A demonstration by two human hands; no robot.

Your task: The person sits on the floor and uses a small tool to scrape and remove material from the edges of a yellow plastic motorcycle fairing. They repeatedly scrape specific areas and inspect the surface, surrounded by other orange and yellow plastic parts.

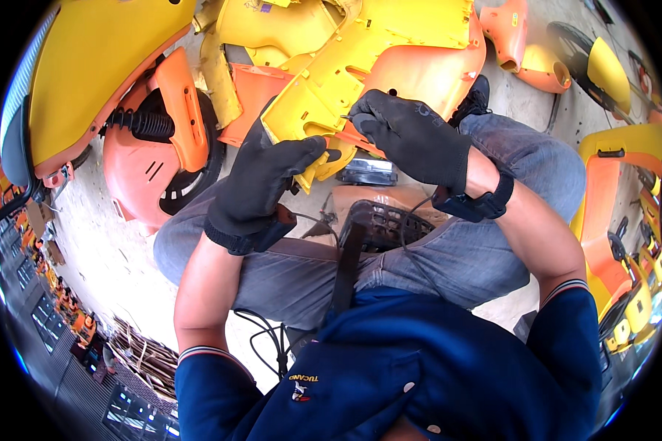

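My left hand (254, 173), in a black glove, grips the near end of a yellow plastic body panel (312, 103), its thumb over the edge. The panel is held tilted above my lap and reaches away toward the far pile. My right hand (419, 136), gloved too, is at the panel's right side with its fingers pinched together. A small thin dark piece (345, 116) sticks out from those fingertips toward the panel; its kind is too small to tell. Below the panel lies a clear, lamp-like part (368, 171). Orange panels (419, 77) lie beyond the hands.
A yellow-and-orange vehicle (103, 70) with a black spring and wheel stands close on my left. More orange covers (541, 67) and a wheel lie at the far right; a yellow-and-orange frame (603, 191) is on the right. A black slatted plastic piece (386, 224) sits between my legs.
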